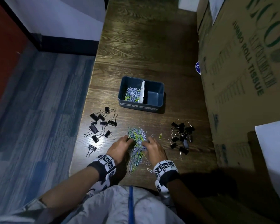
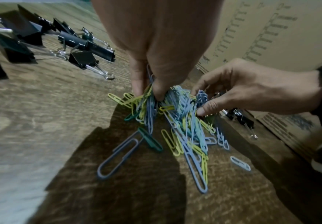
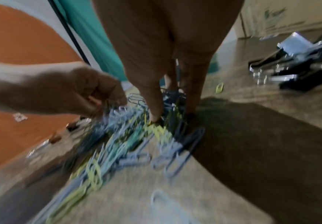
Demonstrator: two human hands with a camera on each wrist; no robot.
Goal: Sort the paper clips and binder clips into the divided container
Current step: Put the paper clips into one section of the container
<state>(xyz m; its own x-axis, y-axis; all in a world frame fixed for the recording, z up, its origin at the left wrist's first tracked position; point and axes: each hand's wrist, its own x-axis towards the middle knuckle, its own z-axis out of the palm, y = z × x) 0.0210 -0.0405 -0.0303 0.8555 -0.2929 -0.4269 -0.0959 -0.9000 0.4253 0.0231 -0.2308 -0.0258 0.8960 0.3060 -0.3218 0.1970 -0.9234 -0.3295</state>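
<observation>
The divided container (image 1: 141,94) sat beyond me, paper clips already in its left half. The paper clip pile (image 1: 137,143) lay nearest, for gathering. My left hand (image 1: 120,147) and right hand (image 1: 153,147) pinched clumps from opposite sides.

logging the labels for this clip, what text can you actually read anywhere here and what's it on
"PAPER CLIPS": white label on the front of the dark blue divided plastic container, left side.
"JUMBO ROLL TISSUE": green print on the large brown cardboard box.
Second white label, right side of the container: too blurred to read.
Big green brand lettering on the box: cropped, unreadable.
Blue round sticker: only a "C" shows.
</observation>
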